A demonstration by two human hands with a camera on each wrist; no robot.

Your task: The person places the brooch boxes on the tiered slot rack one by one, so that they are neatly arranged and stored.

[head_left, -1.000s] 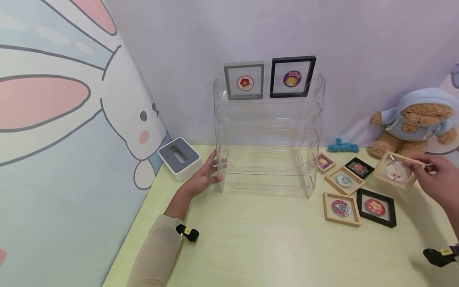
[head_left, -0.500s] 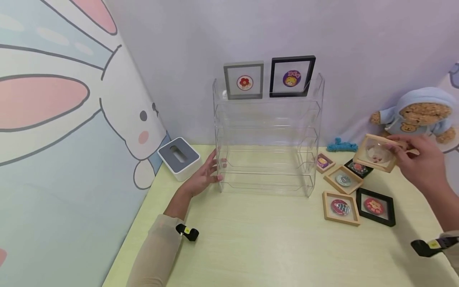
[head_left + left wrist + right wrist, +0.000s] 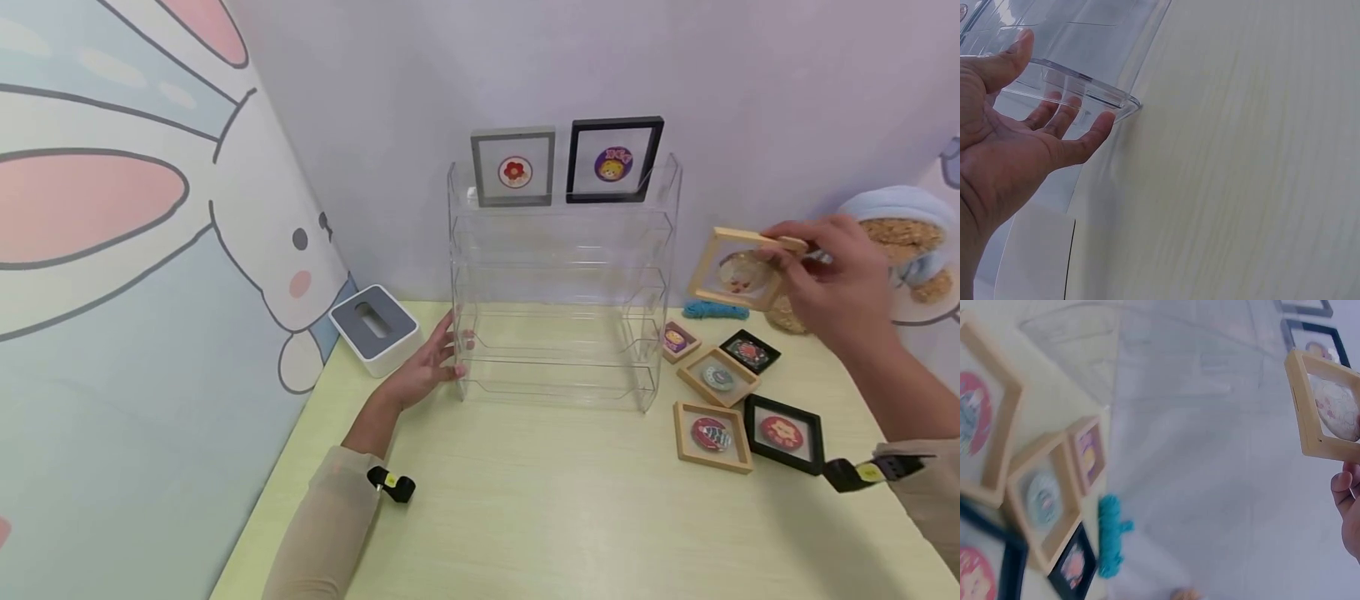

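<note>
Right of the clear rack (image 3: 561, 292), the right hand (image 3: 840, 275) pinches a wood-framed badge (image 3: 741, 273) raised above the table (image 3: 555, 500). On the left, the left hand (image 3: 422, 371) spreads its fingers at the rack's lower left side, seemingly touching the clear plastic.

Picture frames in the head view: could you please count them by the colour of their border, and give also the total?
Light wood frames: 4, one of them held in the right hand
Black frames: 3
Grey frame: 1
Total: 8
</note>
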